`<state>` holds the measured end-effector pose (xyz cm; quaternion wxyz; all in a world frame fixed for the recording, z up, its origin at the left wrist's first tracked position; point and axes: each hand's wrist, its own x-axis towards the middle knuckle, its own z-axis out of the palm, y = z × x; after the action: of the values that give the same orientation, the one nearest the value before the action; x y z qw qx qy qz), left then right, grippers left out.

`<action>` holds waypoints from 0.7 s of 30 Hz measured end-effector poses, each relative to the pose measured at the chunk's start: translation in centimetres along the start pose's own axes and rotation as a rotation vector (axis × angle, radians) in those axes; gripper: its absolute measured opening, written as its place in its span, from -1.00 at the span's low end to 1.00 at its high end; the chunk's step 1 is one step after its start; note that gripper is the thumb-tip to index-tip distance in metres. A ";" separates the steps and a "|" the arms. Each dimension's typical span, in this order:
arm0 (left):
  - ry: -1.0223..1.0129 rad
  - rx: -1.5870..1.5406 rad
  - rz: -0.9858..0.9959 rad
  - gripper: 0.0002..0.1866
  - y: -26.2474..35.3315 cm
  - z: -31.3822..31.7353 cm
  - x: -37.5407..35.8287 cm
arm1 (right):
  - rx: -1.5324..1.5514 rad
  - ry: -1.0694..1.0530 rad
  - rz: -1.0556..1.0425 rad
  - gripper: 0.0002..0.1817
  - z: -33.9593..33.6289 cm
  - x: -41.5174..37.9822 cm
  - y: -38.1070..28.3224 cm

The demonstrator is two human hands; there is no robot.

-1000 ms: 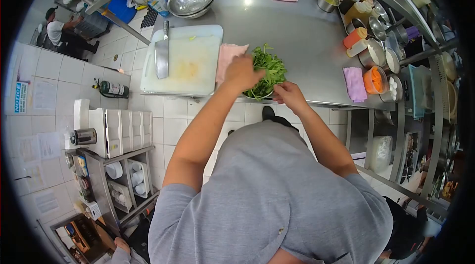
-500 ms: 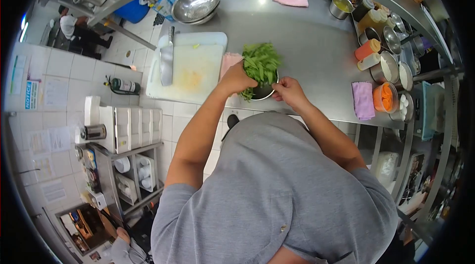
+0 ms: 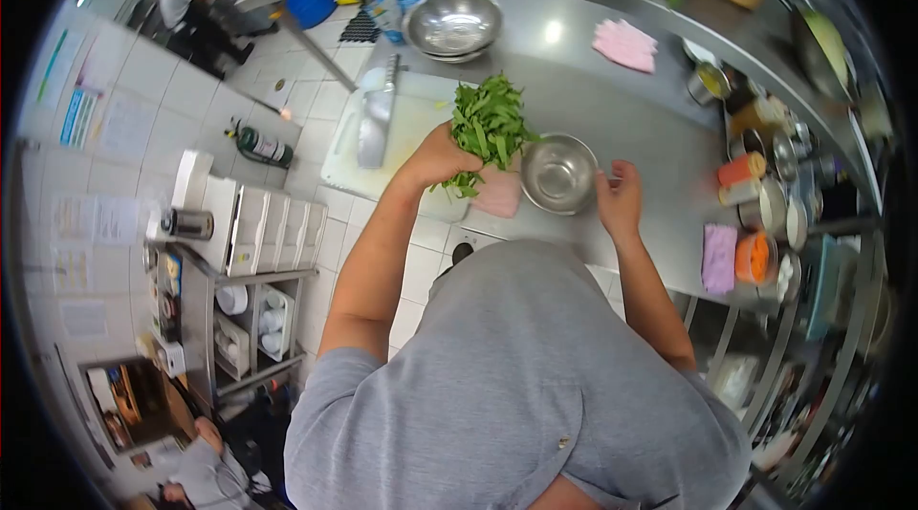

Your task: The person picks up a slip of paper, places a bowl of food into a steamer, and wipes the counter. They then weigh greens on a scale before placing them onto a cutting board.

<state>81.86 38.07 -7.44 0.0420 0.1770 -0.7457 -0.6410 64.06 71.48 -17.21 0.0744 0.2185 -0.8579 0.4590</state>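
Note:
A bunch of leafy greens (image 3: pixel 492 118) is gripped in my left hand (image 3: pixel 441 162), above the right edge of the white cutting board (image 3: pixel 413 132) and a pink cloth (image 3: pixel 496 192). To the right of the greens stands an empty metal bowl (image 3: pixel 559 173) on the steel counter. My right hand (image 3: pixel 620 196) is beside the bowl's right rim, fingers apart and holding nothing; whether a fingertip touches the rim I cannot tell. On the board, left of the greens, lies a large knife (image 3: pixel 376 118).
Stacked metal bowls (image 3: pixel 453 24) stand at the counter's back left. A folded pink cloth (image 3: pixel 625 44) lies at the back. Squeeze bottles (image 3: pixel 742 169), a purple cloth (image 3: pixel 719 259) and an orange-filled container (image 3: pixel 755 258) are at right. Another person (image 3: pixel 182 3) is far left.
The greens have moved left, off the bowl, with my left hand. My right hand has let go of the rim and opened. The bowl's inside now shows, and the camera view has shifted.

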 end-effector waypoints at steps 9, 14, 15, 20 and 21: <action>0.456 0.892 -0.356 0.25 -8.1 -5.6 -5.8 | 0.169 -0.704 -0.443 -0.66 16.1 9.3 -21.2; 0.622 0.832 -0.062 0.24 -7.4 -6.9 -10.7 | -0.099 -0.908 -0.787 -0.43 33.9 12.0 -27.6; 0.656 0.789 -0.026 0.20 -7.4 -7.4 -12.1 | -0.238 -0.919 -0.902 -0.36 36.9 12.3 -28.3; 0.856 0.635 -0.055 0.03 -9.6 -9.4 -20.8 | -0.672 -0.911 -1.209 -0.37 45.3 13.6 -30.1; 0.931 0.620 -0.099 -0.04 -10.1 -9.1 -22.2 | -0.753 -0.895 -1.267 -0.38 45.7 13.5 -29.9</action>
<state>107.36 35.40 -12.05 0.2827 0.4802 -0.7927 -0.2472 68.60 15.41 -16.14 0.0388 0.7770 -0.6179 -0.1134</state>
